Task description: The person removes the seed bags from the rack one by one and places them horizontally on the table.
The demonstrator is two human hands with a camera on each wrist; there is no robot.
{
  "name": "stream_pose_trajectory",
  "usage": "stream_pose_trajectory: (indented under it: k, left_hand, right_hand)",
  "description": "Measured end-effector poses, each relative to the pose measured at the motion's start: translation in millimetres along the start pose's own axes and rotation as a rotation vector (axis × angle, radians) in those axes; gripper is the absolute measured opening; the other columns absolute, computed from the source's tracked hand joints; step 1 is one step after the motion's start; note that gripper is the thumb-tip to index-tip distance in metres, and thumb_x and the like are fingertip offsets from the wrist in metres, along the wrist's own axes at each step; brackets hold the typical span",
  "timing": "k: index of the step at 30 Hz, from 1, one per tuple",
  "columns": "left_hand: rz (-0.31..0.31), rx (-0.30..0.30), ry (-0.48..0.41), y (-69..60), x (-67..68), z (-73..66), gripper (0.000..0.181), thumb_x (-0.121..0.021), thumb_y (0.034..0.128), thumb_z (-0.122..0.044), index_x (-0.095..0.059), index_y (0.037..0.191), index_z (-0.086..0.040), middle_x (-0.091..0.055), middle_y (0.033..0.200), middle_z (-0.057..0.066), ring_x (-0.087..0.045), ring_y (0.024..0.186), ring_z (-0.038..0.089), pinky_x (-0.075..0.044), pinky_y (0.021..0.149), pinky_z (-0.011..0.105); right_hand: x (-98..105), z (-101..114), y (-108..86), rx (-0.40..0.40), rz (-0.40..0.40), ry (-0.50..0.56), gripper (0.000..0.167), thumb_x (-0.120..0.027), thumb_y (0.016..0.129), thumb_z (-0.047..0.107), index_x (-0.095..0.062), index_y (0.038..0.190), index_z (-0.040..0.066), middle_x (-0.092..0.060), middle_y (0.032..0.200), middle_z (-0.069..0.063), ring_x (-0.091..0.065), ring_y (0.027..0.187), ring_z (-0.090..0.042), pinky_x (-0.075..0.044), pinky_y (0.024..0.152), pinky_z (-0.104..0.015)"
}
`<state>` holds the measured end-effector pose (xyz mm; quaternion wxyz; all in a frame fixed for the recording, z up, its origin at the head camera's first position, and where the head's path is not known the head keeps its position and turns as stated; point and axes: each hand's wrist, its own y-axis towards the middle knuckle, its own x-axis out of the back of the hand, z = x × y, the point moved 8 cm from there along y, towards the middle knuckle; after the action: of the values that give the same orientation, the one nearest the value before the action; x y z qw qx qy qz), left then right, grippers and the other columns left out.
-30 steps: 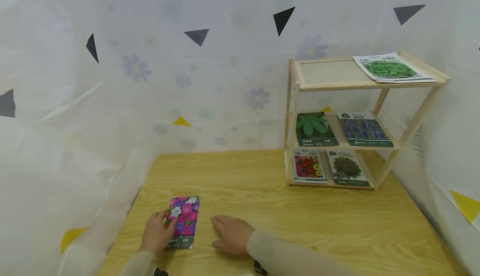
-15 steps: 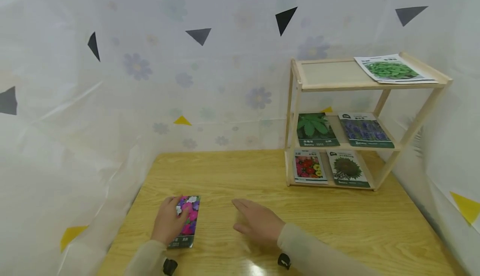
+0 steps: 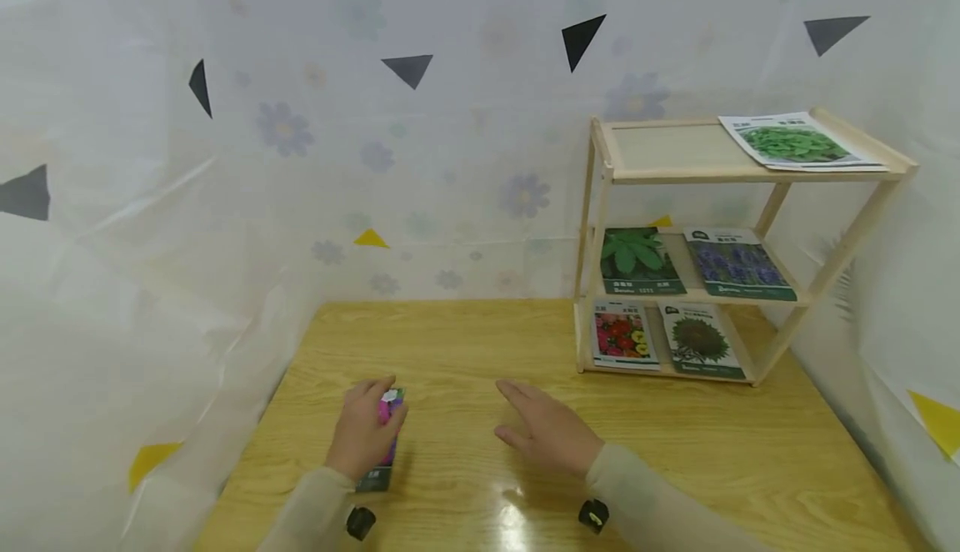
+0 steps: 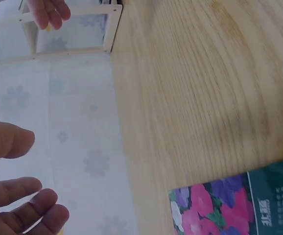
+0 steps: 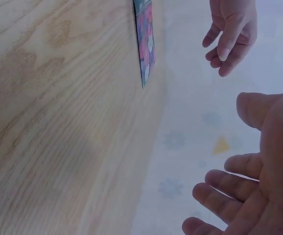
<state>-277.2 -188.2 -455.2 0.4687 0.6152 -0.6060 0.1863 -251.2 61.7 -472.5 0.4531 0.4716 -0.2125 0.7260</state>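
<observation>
Hovering empty, fingers [image 5: 216, 201] loosely parted, are one right hand [image 3: 551, 431] over one table [image 3: 450, 343], one left hand [image 3: 363, 429] near one flowered packet [image 4: 224, 210].

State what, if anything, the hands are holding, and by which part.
Nothing is held: the left hand hovers clear of the flower packet, and the right hand is empty.

At the bench's [image 3: 457, 352] back right, a rack [image 3: 750, 178] is set. On its top, a greens packet [image 3: 795, 145] is laid at right; on the middle shelf [image 3: 683, 260], a leaf packet [image 3: 641, 262] is placed left of a spiked-flower packet [image 3: 738, 264]; on the bottom shelf [image 3: 657, 328], a mixed-flower packet [image 3: 622, 336] left of a sunflower packet [image 3: 701, 339]. Front left, a petunia packet [image 4: 220, 208] is laid below the left hand [image 3: 365, 429].
</observation>
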Motion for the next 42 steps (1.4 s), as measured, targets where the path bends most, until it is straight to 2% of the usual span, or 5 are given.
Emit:
stream_pose_trajectory:
  k: [11, 19, 28, 35, 42]
  left_hand:
    - [0.009, -0.107, -0.09, 5.2, -5.3, -29.7, 0.053, -0.073, 0.0875, -0.025, -0.056, 0.132, -0.002, -0.058, 0.118, 0.011, -0.054, 0.108, 0.026, -0.052, 0.085, 0.044]
    - [0.012, -0.182, -0.077, 8.8, -7.7, -54.0, 0.054, -0.072, 0.0881, -0.028, -0.055, 0.134, -0.005, -0.056, 0.121, 0.009, -0.055, 0.11, 0.025, -0.051, 0.088, 0.043]
    - [0.01, -0.258, -0.07, 12.6, -8.2, -80.7, 0.057, -0.071, 0.0882, -0.032, -0.053, 0.136, -0.008, -0.057, 0.123, 0.009, -0.055, 0.112, 0.023, -0.051, 0.091, 0.04]
    - [0.001, -0.351, -0.103, 17.5, -2.5, -107.9, 0.058, -0.071, 0.0884, -0.029, -0.051, 0.137, -0.006, -0.054, 0.128, 0.009, -0.051, 0.118, 0.022, -0.048, 0.096, 0.04]
    - [0.01, -0.398, -0.095, 23.7, 0.3, -127.1, 0.059, -0.061, 0.0934, -0.04, -0.048, 0.14, -0.007, -0.052, 0.131, 0.007, -0.05, 0.119, 0.019, -0.046, 0.098, 0.038]
  right_hand:
    - [30, -19, -16.1, -0.042, -0.11, 0.03, 0.063, -0.054, 0.096, 0.046, -0.036, 0.15, 0.017, -0.042, 0.147, -0.004, -0.042, 0.133, -0.023, -0.037, 0.107, -0.045]
    - [56, -23, -31.6, -0.058, -0.18, 0.05, 0.062, -0.056, 0.096, 0.043, -0.038, 0.148, 0.013, -0.043, 0.147, -0.008, -0.044, 0.131, -0.026, -0.04, 0.104, -0.047]
    - [85, -24, -47.9, -0.035, -0.267, 0.047, 0.062, -0.055, 0.097, 0.043, -0.039, 0.147, 0.011, -0.044, 0.145, -0.011, -0.044, 0.131, -0.031, -0.04, 0.103, -0.05]
    - [111, -28, -59.9, 0.008, -0.365, 0.031, 0.059, -0.062, 0.095, 0.029, -0.04, 0.146, 0.008, -0.047, 0.142, -0.016, -0.047, 0.127, -0.033, -0.043, 0.098, -0.054]
    - [143, -34, -72.6, 0.02, -0.493, -0.028, 0.056, -0.067, 0.092, 0.017, -0.046, 0.143, 0.008, -0.052, 0.136, -0.019, -0.051, 0.121, -0.037, -0.045, 0.091, -0.056]
